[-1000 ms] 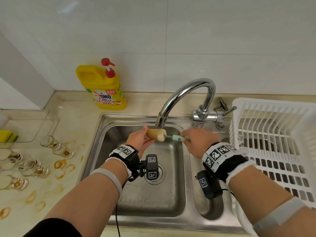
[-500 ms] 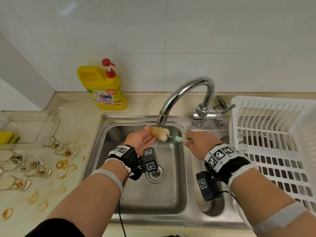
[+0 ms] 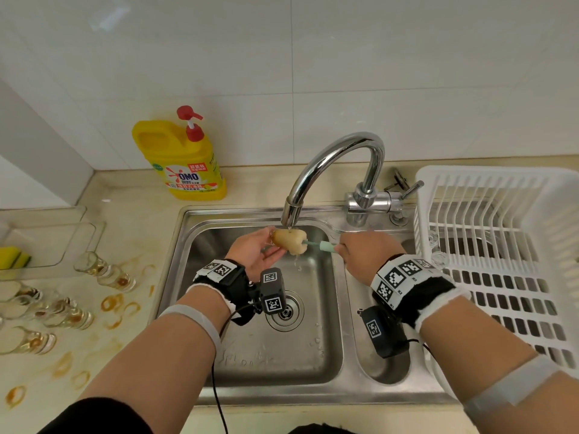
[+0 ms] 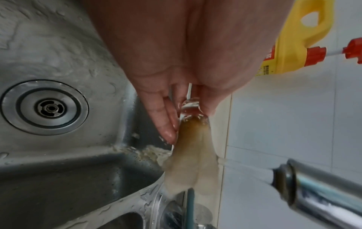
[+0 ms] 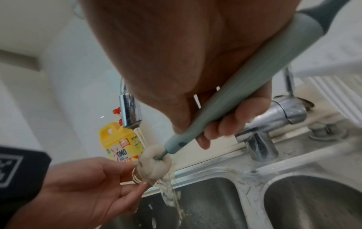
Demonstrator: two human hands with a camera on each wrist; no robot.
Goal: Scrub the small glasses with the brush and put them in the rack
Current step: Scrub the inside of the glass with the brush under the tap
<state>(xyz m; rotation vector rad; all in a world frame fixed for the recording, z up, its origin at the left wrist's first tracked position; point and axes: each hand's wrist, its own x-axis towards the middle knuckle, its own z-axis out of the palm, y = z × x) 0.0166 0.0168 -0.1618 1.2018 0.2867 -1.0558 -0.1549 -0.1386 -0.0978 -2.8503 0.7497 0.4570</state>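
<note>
While water ran from the tap [image 3: 332,170] into the sink [image 3: 250,355], the left hand [image 3: 255,255] pinched a small glass [image 4: 191,111] by its base under the spout. The right hand [image 3: 365,255] was curled round the brush [image 5: 231,94] handle, its sponge head pushed inside the glass. More glasses [image 3: 105,272] lay on the stained counter [image 3: 131,223]; the white rack [image 3: 501,245] stood right of the sink.

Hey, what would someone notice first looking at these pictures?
Probably the hands over the sink: the right hand holds a brush whose sponge head sits in a small glass pinched by the left hand, under the running faucet. Next, the yellow detergent bottle behind, and dirty glasses on the stained counter at left.
</note>
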